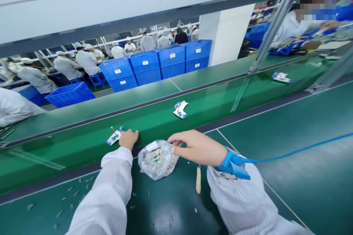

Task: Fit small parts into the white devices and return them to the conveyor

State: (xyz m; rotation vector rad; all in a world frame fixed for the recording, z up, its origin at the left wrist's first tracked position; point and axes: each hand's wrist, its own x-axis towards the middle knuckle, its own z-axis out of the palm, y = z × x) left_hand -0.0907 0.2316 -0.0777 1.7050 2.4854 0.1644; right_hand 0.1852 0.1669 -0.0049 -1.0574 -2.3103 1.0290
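Surface: green conveyor belt point(209, 108)
Room: blue plastic crates point(157, 64) stacked
Left hand point(128, 138): curled shut
Right hand point(197, 147): clear plastic bag point(157, 159) pinched

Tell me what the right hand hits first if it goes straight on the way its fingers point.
The clear bag of small parts. The right hand points left, and its fingertips look already at the bag's top edge; whether they touch is unclear. Past it sits the left hand.
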